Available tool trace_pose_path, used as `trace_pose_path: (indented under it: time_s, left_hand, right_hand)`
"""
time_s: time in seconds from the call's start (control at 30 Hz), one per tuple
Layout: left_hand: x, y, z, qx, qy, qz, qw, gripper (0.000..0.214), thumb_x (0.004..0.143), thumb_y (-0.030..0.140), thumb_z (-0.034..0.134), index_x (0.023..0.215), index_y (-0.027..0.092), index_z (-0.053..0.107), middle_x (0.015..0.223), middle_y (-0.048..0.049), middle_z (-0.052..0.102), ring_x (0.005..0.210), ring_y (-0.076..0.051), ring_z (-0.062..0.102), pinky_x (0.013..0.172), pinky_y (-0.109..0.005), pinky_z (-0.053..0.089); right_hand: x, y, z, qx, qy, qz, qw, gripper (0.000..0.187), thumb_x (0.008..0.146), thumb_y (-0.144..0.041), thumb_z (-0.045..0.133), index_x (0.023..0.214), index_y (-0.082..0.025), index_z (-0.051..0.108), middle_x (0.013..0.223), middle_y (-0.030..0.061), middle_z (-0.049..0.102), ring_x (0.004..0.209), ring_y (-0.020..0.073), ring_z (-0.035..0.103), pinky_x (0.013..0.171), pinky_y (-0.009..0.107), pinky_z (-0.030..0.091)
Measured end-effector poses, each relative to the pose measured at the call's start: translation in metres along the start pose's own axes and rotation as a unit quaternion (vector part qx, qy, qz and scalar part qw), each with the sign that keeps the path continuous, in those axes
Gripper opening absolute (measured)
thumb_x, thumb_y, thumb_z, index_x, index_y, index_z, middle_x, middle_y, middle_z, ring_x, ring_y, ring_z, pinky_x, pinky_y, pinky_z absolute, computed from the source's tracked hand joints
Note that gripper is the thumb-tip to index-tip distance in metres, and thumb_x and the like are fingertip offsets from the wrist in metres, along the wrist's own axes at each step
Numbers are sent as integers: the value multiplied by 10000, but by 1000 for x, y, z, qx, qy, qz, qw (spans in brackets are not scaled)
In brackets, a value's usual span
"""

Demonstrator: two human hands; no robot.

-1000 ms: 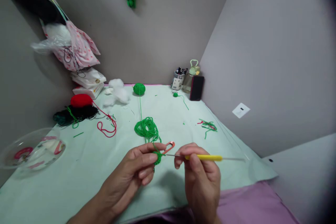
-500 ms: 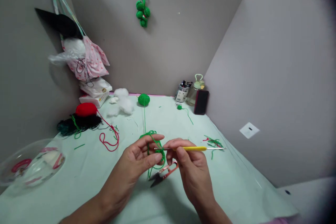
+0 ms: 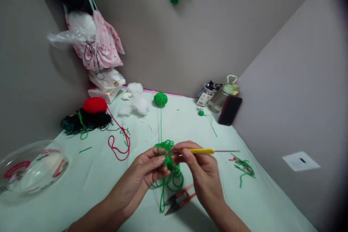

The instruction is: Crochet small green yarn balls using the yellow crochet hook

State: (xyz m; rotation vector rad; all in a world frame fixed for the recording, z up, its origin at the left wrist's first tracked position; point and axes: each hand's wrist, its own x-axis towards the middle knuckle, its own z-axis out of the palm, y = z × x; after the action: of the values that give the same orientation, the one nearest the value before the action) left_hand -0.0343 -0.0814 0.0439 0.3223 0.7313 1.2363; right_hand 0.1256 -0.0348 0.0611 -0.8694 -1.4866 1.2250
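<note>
Between thumb and fingers, my left hand (image 3: 145, 168) pinches a small piece of green crochet work (image 3: 168, 157). My right hand (image 3: 199, 168) grips a crochet hook (image 3: 201, 150) with a yellow handle, its near tip pointing left into the green work; fingers partly hide that tip. The hook's other metal end sticks out to the right. Loose loops of green yarn (image 3: 174, 181) hang below the fingers onto the table. A strand runs up from there to a green yarn ball (image 3: 160, 99). Red-handled thread snips (image 3: 181, 200) lie beneath my right hand, partly covered by it.
At left are a clear plastic bowl (image 3: 35, 166), a red yarn ball (image 3: 95, 105) and black yarn (image 3: 95, 122). White stuffing (image 3: 138, 103) lies at the back. A pen cup (image 3: 206, 95), water bottle (image 3: 224, 96) and phone (image 3: 230, 110) stand back right, yarn scraps (image 3: 244, 166) nearer.
The view has tilted down and shifted left. My left fingers have closed in on the green work, with the index finger now bent down. The hook stays in my right hand.
</note>
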Motion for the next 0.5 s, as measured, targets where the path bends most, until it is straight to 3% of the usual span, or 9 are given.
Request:
trace_pose_path:
  time_s: [0.17,0.3,0.5]
  left_hand:
    - [14,-1,-19,-49,35,-32,998,106,814,158,835,887,135,762,888,-13,676,721,-95,620,733,-224,564]
    - [18,-4,-28,-73,67,-66,993,73,824,137,819,851,138,751,842,-2,652,691,-88,606,710,-214,557]
    - [20,-5,-32,-42,44,-89,994,123,903,238,751,860,123,741,868,-29,636,751,-109,585,745,-227,555]
  right_hand:
    - [2,26,0,18,44,35,998,193,1000,-336,626,970,-229,783,893,36,756,749,149,731,690,251,615]
    - [-3,39,-1,25,14,54,998,188,1008,-309,613,991,-245,789,903,42,752,768,154,737,694,255,616]
    - [-3,42,1,6,-28,38,999,195,1005,-249,605,1011,-267,798,928,49,762,791,147,723,680,233,614]
